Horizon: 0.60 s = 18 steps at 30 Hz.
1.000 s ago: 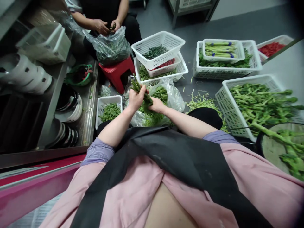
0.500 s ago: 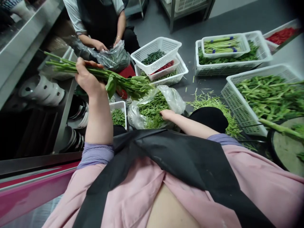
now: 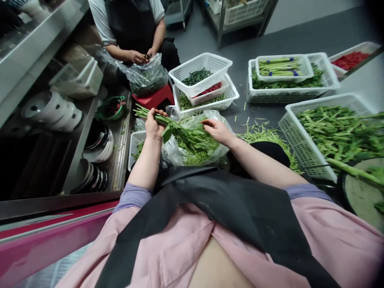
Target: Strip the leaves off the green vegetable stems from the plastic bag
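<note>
My left hand point(image 3: 155, 124) is wrapped round the stems of a bunch of leafy greens point(image 3: 187, 135). The stems point up and left, and the leaves hang over an open clear plastic bag point(image 3: 172, 150) with more greens in it. At the leafy end, my right hand point(image 3: 218, 131) has its thumb and fingers closed at the edge of the leaves; what lies between the fingertips is too small to make out. A small white basket point(image 3: 132, 148) with greens stands left of the bag, partly behind my left forearm.
Across from me a person's hands point(image 3: 144, 57) work over another plastic bag point(image 3: 150, 76) on a red object point(image 3: 157, 98). Stacked white baskets point(image 3: 201, 90) stand ahead, a large basket point(image 3: 312, 144) of greens at right, a metal shelf point(image 3: 81, 148) at left.
My left hand has come down and right with the bunch, over the bag. My right hand has risen from the bag's greens to the leafy end. The other person's hands have moved right.
</note>
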Tool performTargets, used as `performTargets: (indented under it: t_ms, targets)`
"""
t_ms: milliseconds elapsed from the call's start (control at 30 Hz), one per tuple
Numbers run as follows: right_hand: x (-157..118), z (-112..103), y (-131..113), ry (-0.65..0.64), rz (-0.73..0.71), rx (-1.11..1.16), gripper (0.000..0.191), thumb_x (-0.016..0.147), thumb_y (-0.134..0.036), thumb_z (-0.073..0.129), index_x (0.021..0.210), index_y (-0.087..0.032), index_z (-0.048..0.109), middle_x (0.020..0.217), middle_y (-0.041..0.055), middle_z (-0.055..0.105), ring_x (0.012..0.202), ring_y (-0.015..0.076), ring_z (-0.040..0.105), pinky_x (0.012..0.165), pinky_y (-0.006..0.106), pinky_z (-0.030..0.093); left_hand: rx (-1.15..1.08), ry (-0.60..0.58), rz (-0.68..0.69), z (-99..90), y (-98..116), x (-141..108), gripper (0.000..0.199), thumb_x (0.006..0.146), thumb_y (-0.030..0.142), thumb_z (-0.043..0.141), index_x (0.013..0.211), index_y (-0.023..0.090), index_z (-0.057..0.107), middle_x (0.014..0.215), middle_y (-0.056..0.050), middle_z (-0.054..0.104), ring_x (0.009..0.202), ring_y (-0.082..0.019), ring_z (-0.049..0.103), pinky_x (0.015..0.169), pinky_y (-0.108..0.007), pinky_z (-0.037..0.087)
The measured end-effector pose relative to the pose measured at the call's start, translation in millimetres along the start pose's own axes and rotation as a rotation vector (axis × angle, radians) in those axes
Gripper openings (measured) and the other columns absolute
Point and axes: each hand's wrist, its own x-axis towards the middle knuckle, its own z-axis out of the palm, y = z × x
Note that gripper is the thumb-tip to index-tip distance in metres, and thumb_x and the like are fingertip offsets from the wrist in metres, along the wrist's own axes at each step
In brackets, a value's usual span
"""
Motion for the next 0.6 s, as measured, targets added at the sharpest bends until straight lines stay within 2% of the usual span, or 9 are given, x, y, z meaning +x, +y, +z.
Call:
performTargets:
  t_ms: [100, 167, 267, 367, 500, 600]
  targets:
    - [5.2, 1.2, -35.9, -0.07, -0.184, -0.092, 0.035, 0.086, -0.031, 0.051, 0.111, -0.014, 0.067, 0.115, 0.0113, 0.067, 0.11, 0.0231, 0.058, 0.1, 0.041, 0.042, -0.056, -0.052, -0.09, -3.0, -15.5, -4.3, 0.031, 0.08, 0.045, 0.053, 0.066, 0.021, 0.039, 0.062, 0.002, 0.052, 0.063, -0.011, 0.06, 0.068, -0.026, 0.05]
    - [6.2, 7.3, -53.8, -0.179, -0.195, -0.108, 0.035, 0.086, -0.031, 0.053, 0.114, -0.014, 0.066, 0.115, 0.011, 0.067, 0.107, 0.0221, 0.059, 0.098, 0.039, 0.043, -0.067, -0.084, -0.117, -3.0, -23.0, -7.3, 0.029, 0.082, 0.043, 0.051, 0.066, 0.021, 0.04, 0.064, 0.001, 0.053, 0.065, -0.011, 0.061, 0.068, -0.025, 0.05]
    - [7.9, 18.4, -63.4, -0.349, -0.056, -0.185, 0.036, 0.078, -0.024, 0.063, 0.113, -0.016, 0.066, 0.107, 0.008, 0.069, 0.094, 0.0195, 0.063, 0.088, 0.035, 0.048, -0.115, -0.07, -0.185, -3.1, -31.4, -8.0, 0.028, 0.084, 0.04, 0.051, 0.066, 0.02, 0.042, 0.064, 0.001, 0.056, 0.066, -0.011, 0.061, 0.068, -0.024, 0.051]
    - [14.7, 21.6, -54.9, -0.337, 0.124, -0.196, 0.03, 0.07, -0.012, 0.065, 0.099, -0.014, 0.07, 0.097, 0.0065, 0.071, 0.088, 0.0186, 0.063, 0.086, 0.033, 0.048, -0.19, -0.016, -0.262, -6.5, -36.6, -3.7, 0.028, 0.083, 0.038, 0.057, 0.065, 0.019, 0.046, 0.061, 0.001, 0.057, 0.063, -0.011, 0.062, 0.065, -0.023, 0.051]
    - [31.3, 10.5, -38.3, -0.356, 0.366, 0.251, 0.014, 0.07, -0.012, 0.066, 0.084, -0.013, 0.068, 0.089, 0.0057, 0.072, 0.077, 0.0141, 0.064, 0.075, 0.027, 0.05, -0.17, -0.043, -0.318, -17.6, -34.9, 5.2, 0.025, 0.074, 0.033, 0.07, 0.065, 0.017, 0.055, 0.055, 0.002, 0.056, 0.051, -0.01, 0.058, 0.056, -0.021, 0.05]
    - [41.0, 0.2, -35.4, -0.401, 0.497, 0.52, 0.015, 0.069, -0.02, 0.073, 0.081, -0.014, 0.066, 0.088, 0.0066, 0.072, 0.07, 0.0127, 0.063, 0.062, 0.024, 0.049, -0.143, -0.11, -0.343, -27.3, -27.6, 11.9, 0.022, 0.071, 0.03, 0.074, 0.066, 0.016, 0.058, 0.052, 0.003, 0.054, 0.044, -0.009, 0.054, 0.051, -0.021, 0.048]
